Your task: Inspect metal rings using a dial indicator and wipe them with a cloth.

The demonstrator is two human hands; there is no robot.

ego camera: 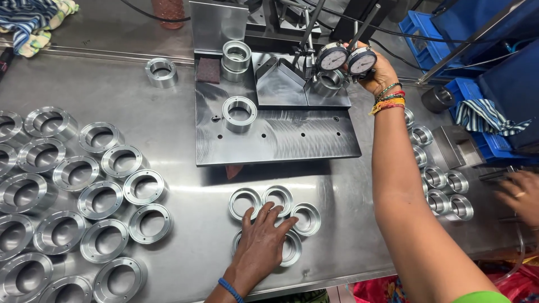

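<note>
Left hand (261, 238) lies flat, palm down, fingers spread, on a small cluster of machined metal rings (275, 216) at the near edge of the steel table (179, 123); it covers one or two rings and grips nothing, fingertips touching the rings just ahead of it. Right hand (377, 70) is up at the back of the gauge fixture, fingers curled loosely behind the two round dial gauges (346, 58); can't tell whether it is actually clamped on them or only resting against them. Under the dials a ring (328, 81) sits in the measuring seat against the V-block (283, 84). Dark steel base plate (275, 134) carries the fixture; one loose ring (240, 113) lies flat on the plate, two stacked rings (236, 59) stand at its back left beside a small dark red abrasive pad (208, 70). A single ring (161, 72) sits alone on the table left of the plate. Large batch of rings (73, 191) laid flat in rows on the left side of the table. Another row of smaller-looking rings (443, 188) runs along the right, partly hidden behind the right forearm. Another person's hand (519, 193) shows at the right edge. Blue crates (483, 118) back right, a striped cloth (33, 19) back left.
</note>
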